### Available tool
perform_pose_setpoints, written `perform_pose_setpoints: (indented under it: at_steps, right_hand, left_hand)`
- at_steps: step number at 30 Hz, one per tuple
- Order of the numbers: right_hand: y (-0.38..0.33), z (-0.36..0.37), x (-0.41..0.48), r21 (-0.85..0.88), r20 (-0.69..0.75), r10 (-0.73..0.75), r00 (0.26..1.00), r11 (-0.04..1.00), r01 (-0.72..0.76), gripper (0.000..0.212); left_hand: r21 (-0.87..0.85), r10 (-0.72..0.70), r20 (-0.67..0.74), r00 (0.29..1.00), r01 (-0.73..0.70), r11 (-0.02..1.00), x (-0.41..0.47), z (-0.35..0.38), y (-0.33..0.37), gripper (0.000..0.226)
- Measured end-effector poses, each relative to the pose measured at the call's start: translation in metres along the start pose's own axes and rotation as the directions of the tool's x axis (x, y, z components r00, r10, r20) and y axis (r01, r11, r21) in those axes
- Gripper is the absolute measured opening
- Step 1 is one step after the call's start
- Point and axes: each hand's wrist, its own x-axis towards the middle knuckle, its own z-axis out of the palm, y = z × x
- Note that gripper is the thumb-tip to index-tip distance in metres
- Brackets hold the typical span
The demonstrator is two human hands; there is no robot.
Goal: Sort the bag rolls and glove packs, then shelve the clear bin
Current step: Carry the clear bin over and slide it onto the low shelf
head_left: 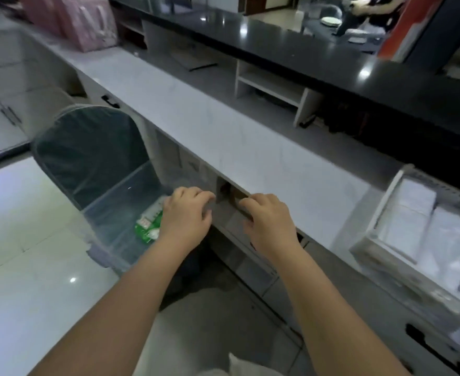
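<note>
A clear bin (120, 213) hangs at the left, below the edge of the pale counter (223, 126), its dark-tinted lid (87, 150) swung up. One green-and-white pack (147, 226) lies inside. My left hand (185, 215) curls over the bin's right end. My right hand (269, 221) curls over the same blurred clear rim, just under the counter lip. Between the hands a dark gap (231, 192) opens below the counter. At the right, a white basket (380, 221) on the counter holds several white plastic packs (413, 213).
A raised black counter (304, 50) runs behind the pale one, with open white shelves (272, 82) below it. Pink bags (87, 23) stand far left. Drawers with black handles (110, 101) line the counter front. The floor is glossy tile (33, 240). A person (372, 12) is at the back right.
</note>
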Motion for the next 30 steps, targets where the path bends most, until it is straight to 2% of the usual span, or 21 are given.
perform_pose_setpoints:
  at_steps: [4, 7, 14, 18, 25, 30]
  right_hand:
    - [-0.094, 0.049, 0.017, 0.005, 0.047, -0.041, 0.998, 0.999, 0.04, 0.036]
    - [-0.158, 0.088, 0.023, 0.037, 0.107, -0.022, 0.994, 0.999, 0.018, 0.038]
    - [-0.254, 0.162, 0.027, 0.12, 0.266, -0.006, 0.964, 0.992, -0.027, 0.042]
    - [-0.268, 0.186, 0.047, 0.166, 0.288, -0.001, 0.958, 0.985, -0.049, 0.04]
    - [-0.242, 0.232, 0.099, 0.211, 0.364, 0.092, 0.927, 0.961, -0.178, 0.042]
    - [-0.226, 0.261, 0.148, 0.169, 0.383, 0.132, 0.914, 0.963, -0.21, 0.044]
  left_hand:
    - [0.042, -0.068, 0.043, 0.997, 0.066, 0.997, -0.044, -0.032, -0.108, 0.031]
    - [0.088, -0.118, 0.109, 0.987, 0.109, 0.99, -0.077, -0.049, -0.176, 0.033]
    - [0.085, -0.21, 0.236, 0.949, 0.195, 0.977, -0.121, -0.055, -0.277, 0.038]
    - [0.079, -0.218, 0.277, 0.936, 0.205, 0.976, -0.098, -0.043, -0.309, 0.038]
    - [0.11, -0.221, 0.396, 0.891, 0.193, 0.975, -0.028, -0.006, -0.338, 0.041]
    - [0.12, -0.184, 0.46, 0.869, 0.145, 0.982, 0.013, 0.019, -0.35, 0.045]
